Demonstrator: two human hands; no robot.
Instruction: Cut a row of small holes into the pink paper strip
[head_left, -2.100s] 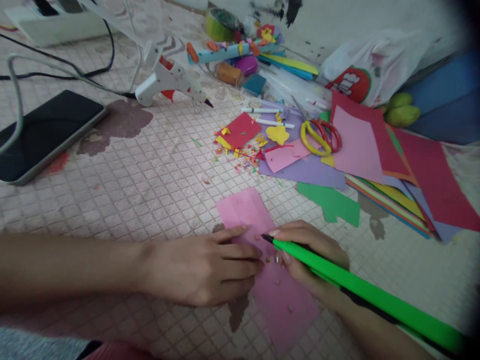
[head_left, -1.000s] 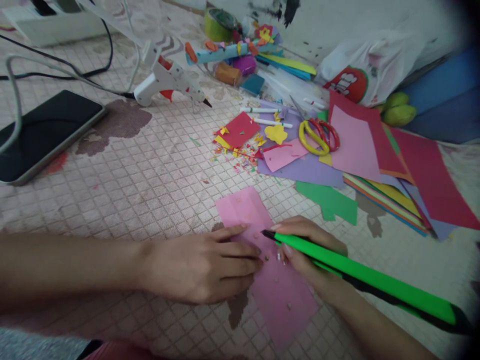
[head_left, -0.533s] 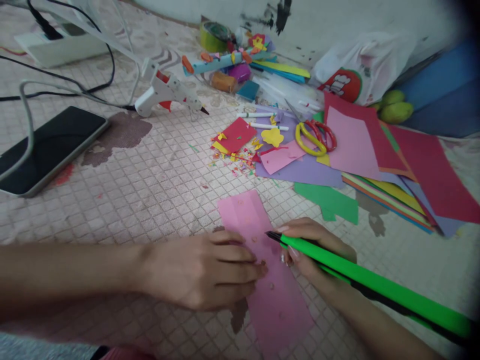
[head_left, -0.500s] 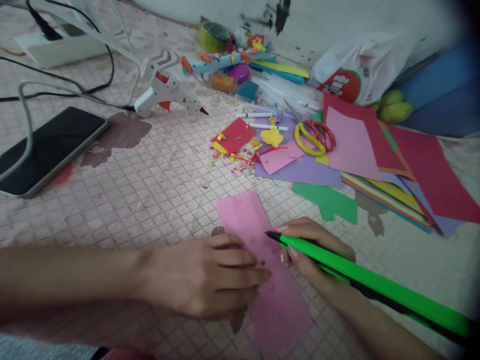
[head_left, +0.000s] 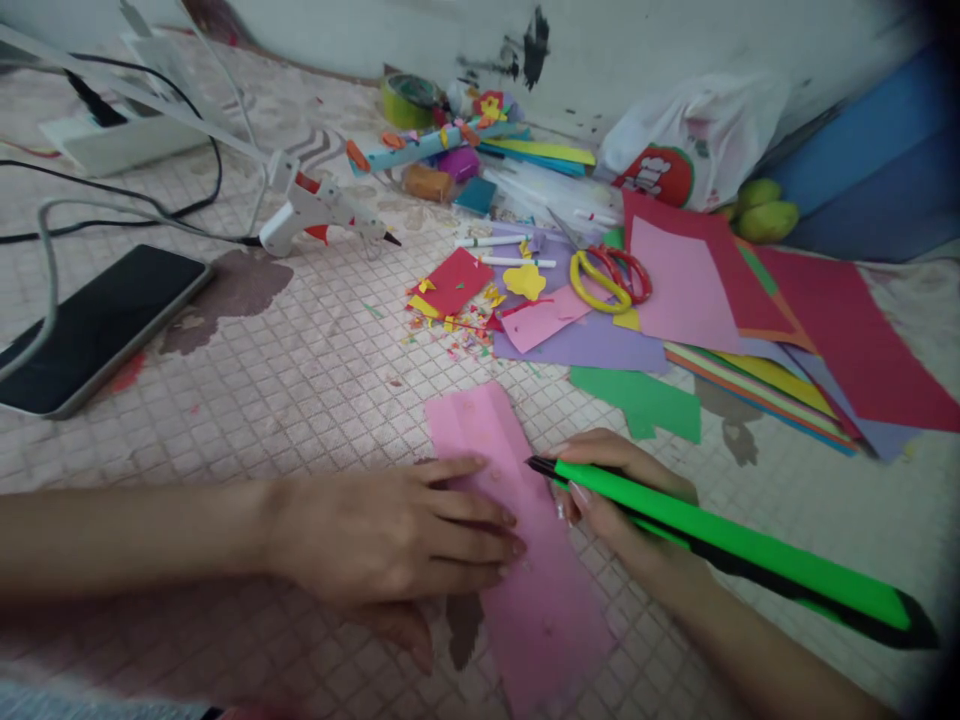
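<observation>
A creased strip of pink paper [head_left: 544,600] lies on the patterned cloth in front of me, with a few small marks along it. My left hand [head_left: 420,540] rests palm down, its fingers stretched over the strip's left side and the thumb apart on the cloth. At the strip's right edge, my right hand [head_left: 607,490] grips a green and black pen [head_left: 720,530]. Its dark tip points left, just over the paper; whether it touches cannot be made out.
Paper scraps, scissors [head_left: 611,280], and a stack of coloured sheets [head_left: 765,390] lie beyond the strip. A glue gun [head_left: 322,205], a phone [head_left: 105,325] and a power strip [head_left: 124,135] with cables are at the left. A plastic bag [head_left: 697,140] stands by the wall.
The view has shifted slightly. My left fingers have spread and slid a little along the strip, and the left thumb now shows. My right hand still holds the pen in nearly the same place.
</observation>
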